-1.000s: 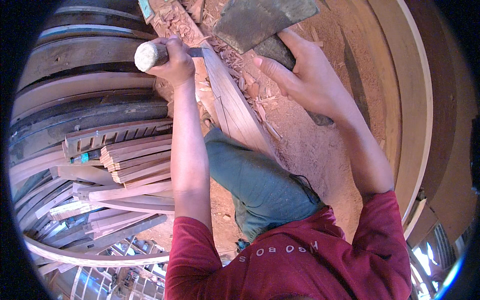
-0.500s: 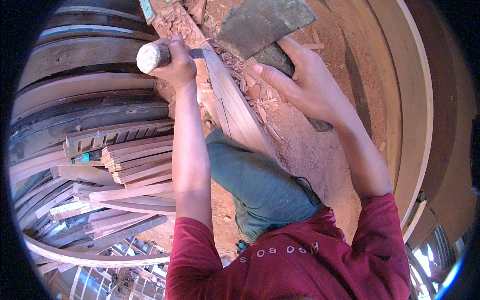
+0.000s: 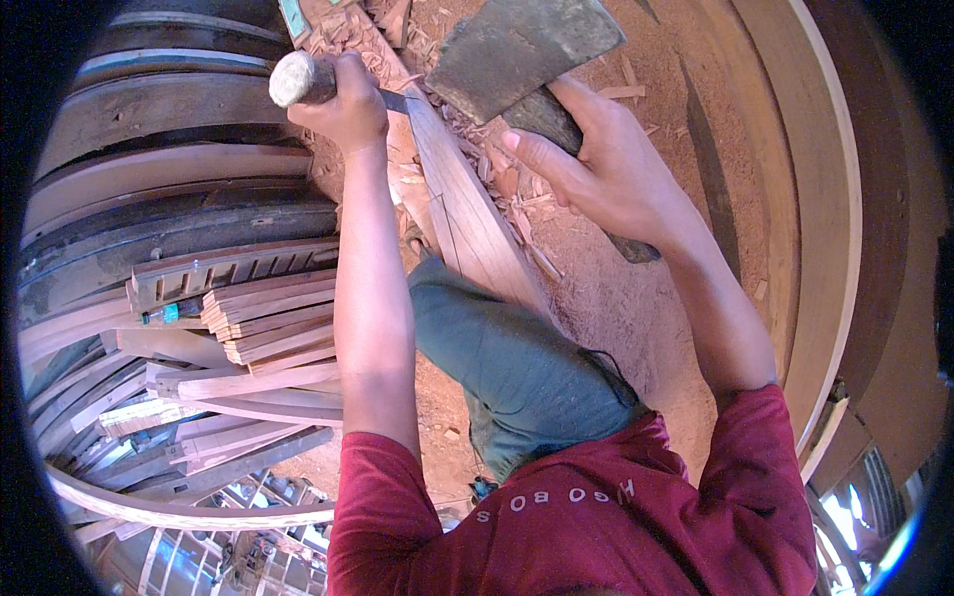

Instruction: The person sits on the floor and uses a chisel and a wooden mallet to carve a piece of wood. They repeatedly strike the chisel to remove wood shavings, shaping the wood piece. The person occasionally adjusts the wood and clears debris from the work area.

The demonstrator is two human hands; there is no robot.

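Observation:
My left hand (image 3: 350, 111) is closed round the pale, blunt-ended handle of a chisel (image 3: 303, 79). Its flat blade (image 3: 397, 101) points right and meets the upper part of a long wooden beam (image 3: 472, 223), which has dark lines marked on it. My right hand (image 3: 621, 164) grips the dark handle of a mallet (image 3: 527, 55) with a broad, worn grey head. That head is held to the right of the chisel, apart from it. My leg in green trousers (image 3: 522, 368) lies against the beam's near end.
Wood shavings (image 3: 353, 50) cover the beam's far end and the ground beside it. Stacked boards (image 3: 273, 313) and long curved timbers (image 3: 179, 109) fill the left side. A tall curved wooden rim (image 3: 830, 199) runs along the right, beyond the sawdust-covered ground (image 3: 636, 308).
My left hand and the chisel handle have shifted slightly up, tilting the chisel, its blade still at the beam. The mallet and my right hand have barely moved.

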